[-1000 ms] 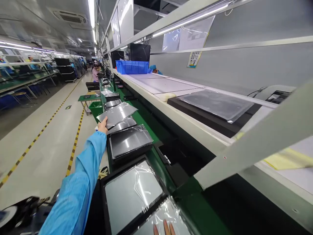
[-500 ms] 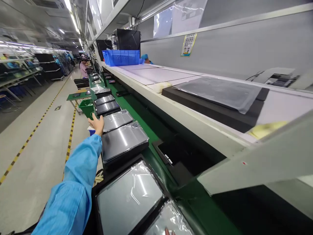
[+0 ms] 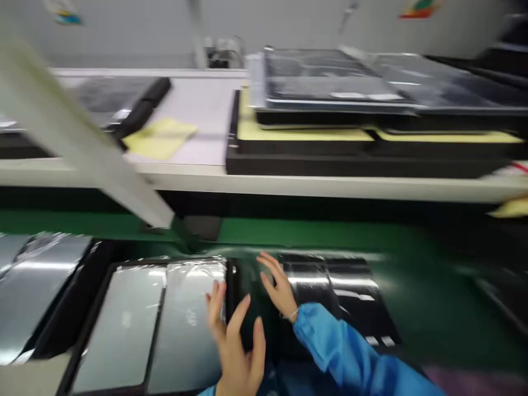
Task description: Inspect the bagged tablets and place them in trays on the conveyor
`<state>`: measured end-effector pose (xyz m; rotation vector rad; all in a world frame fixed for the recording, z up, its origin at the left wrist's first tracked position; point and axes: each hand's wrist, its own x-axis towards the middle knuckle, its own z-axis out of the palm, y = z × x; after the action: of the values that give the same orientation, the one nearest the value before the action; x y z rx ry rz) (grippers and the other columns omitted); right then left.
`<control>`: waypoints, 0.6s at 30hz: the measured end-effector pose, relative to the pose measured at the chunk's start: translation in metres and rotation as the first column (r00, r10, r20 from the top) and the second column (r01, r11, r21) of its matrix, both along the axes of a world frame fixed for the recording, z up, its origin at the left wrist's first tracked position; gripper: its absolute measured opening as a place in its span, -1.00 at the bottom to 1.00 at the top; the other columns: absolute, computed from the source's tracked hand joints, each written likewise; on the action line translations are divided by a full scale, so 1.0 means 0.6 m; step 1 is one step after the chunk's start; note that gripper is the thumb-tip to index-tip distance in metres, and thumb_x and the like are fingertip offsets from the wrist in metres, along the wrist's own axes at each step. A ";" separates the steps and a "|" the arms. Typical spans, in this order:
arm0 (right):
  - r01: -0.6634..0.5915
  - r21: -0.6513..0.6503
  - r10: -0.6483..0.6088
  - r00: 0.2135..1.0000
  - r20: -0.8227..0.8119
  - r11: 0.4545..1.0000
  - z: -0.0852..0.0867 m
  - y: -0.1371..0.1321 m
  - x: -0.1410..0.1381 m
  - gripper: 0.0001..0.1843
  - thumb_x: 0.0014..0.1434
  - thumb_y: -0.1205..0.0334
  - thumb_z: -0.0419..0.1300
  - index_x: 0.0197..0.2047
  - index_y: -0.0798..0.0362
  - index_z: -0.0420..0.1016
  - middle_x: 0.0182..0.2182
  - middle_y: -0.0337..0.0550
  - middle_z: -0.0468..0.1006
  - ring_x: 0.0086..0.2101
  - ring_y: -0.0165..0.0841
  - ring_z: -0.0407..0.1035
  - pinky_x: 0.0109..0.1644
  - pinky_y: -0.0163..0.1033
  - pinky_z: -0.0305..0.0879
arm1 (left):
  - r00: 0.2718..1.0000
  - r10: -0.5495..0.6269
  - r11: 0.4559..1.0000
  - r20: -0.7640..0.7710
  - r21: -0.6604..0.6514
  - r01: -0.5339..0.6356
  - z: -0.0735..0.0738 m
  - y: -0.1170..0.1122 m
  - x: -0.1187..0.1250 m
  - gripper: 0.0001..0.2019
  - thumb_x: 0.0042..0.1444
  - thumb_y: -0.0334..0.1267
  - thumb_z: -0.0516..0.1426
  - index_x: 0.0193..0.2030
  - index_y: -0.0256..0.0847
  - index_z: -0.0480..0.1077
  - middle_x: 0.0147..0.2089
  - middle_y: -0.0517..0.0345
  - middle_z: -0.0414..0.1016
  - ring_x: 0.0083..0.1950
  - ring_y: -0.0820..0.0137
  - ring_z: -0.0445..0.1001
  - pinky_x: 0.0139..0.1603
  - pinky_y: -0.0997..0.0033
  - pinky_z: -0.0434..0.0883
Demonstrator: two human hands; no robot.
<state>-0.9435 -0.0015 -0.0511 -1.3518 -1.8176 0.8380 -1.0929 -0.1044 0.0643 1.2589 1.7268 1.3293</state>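
The left hand (image 3: 236, 344), fingers spread, overlaps the nearer edge of 2 film-covered silver panels (image 3: 183, 322), which lie at its 9 o'clock in a black tray (image 3: 232, 280). The right hand (image 3: 282, 291), thumb apart, has 2 dark panels (image 3: 355, 291) at its 3 o'clock. Contact I cannot tell.
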 end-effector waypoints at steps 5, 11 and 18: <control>0.460 -0.183 -0.370 0.849 0.377 0.869 -0.097 -0.055 0.298 -0.34 0.22 0.33 0.03 0.38 0.22 0.25 0.39 0.30 0.14 0.41 -0.02 0.02 0.46 0.22 0.01 | 0.930 -0.345 0.904 -0.130 -0.312 0.292 -0.173 0.045 0.229 -0.42 0.41 -0.12 -0.06 0.50 -0.20 -0.01 0.58 -0.25 -0.24 0.61 -0.03 -0.17 0.53 -0.11 0.07; 0.568 -0.334 -0.247 0.713 0.656 0.752 -0.157 -0.132 0.424 0.14 0.01 0.26 0.41 0.53 0.22 -0.08 0.48 0.48 -0.30 0.45 0.28 -0.47 0.46 0.37 -0.35 | 0.535 -0.602 0.785 -0.593 -0.563 0.259 -0.312 0.051 0.390 -0.18 0.29 -0.04 0.14 0.57 -0.32 -0.07 0.61 -0.35 -0.32 0.57 -0.41 -0.37 0.37 -0.64 -0.10; 0.563 -0.436 -0.144 0.711 0.688 0.702 -0.141 -0.119 0.439 0.27 0.03 0.04 0.44 0.57 0.11 -0.25 0.47 0.53 -0.39 0.44 0.33 -0.51 0.37 0.50 -0.23 | 0.293 -0.568 0.819 -0.769 -0.563 0.110 -0.341 0.071 0.472 0.01 0.16 0.11 0.25 0.58 -0.08 -0.22 0.61 -0.29 -0.37 0.53 -0.54 -0.33 0.21 -0.84 -0.16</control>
<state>-0.6803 -0.0729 -0.1355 -2.6035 -1.6245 0.8631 -0.8096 -0.0616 -0.1403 2.1662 2.0192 -0.2231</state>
